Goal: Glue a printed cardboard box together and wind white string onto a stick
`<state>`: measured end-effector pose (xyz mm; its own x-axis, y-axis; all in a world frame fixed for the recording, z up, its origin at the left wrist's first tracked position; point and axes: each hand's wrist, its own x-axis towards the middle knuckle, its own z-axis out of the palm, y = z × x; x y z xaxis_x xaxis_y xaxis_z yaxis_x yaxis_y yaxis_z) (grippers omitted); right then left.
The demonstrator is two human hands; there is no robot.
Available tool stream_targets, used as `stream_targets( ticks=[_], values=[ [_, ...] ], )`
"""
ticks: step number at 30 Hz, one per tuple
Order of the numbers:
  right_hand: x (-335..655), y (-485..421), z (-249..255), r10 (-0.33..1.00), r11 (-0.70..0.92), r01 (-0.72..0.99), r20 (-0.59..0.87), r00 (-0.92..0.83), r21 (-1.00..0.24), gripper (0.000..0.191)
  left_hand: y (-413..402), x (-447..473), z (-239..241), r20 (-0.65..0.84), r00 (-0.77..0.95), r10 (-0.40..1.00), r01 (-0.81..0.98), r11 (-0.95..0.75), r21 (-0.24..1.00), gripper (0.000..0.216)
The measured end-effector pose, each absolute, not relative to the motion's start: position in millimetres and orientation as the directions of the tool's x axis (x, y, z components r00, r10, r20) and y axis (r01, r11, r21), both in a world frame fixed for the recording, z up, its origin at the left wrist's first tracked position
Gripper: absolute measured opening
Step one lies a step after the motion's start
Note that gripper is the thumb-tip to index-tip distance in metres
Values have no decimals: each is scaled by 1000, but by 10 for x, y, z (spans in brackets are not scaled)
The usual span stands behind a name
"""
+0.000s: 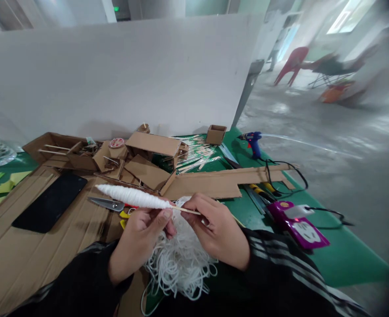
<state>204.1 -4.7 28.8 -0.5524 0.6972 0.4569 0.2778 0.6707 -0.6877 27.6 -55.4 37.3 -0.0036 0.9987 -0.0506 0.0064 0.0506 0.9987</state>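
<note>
A thin wooden stick wound thickly with white string (pixel 131 196) lies level in front of me, its wrapped end pointing left. My left hand (pixel 141 237) pinches the stick where the winding ends. My right hand (pixel 216 229) is closed on the bare right end of the stick. Below both hands a loose tangle of white string (pixel 179 262) rests on the table. Scissors with yellow handles (pixel 110 204) lie just behind the wound stick.
Cardboard sheets (pixel 214 182) and small cardboard boxes (pixel 216 133) cover the green table (pixel 346 259). A black phone (pixel 51 202) lies at left. A blue glue gun (pixel 254 141) and a purple power strip (pixel 298 224) with cables sit at right. A white partition (pixel 122 75) stands behind.
</note>
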Motion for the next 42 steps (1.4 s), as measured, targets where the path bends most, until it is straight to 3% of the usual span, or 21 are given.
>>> stream_targets(
  ticks=[3,8,11,17,20,24,30,37,42],
  values=[
    [2040,-61,271,712,678,318,486,-506,-662,17,-566,269,394,-47,9,999,81,46,996,40],
    [2041,-57,230,653,741,283,556,-514,-609,6,-543,292,350,-38,-3,999,62,38,997,31],
    [2049,-42,229,665,726,302,521,-535,-617,11,-533,309,345,-39,-59,997,2,39,999,19],
    [2053,-39,262,699,660,307,411,-585,-685,20,-538,309,396,-29,-73,997,-11,28,1000,26],
    [2046,-57,264,736,606,338,348,-580,-720,13,-533,305,396,-57,-82,995,-15,56,998,31],
    [2045,-61,261,716,651,320,415,-562,-689,6,-540,304,356,-75,-112,991,-43,70,997,29],
    [2057,-43,273,694,674,341,403,-596,-656,20,-583,310,321,-100,-186,977,-102,82,991,31],
    [2058,-62,259,719,635,336,373,-587,-696,6,-571,288,272,-67,-115,991,-125,53,991,23],
    [2065,-50,264,683,678,339,387,-620,-652,20,-588,286,248,-60,-63,996,-146,50,988,25]
  ],
)
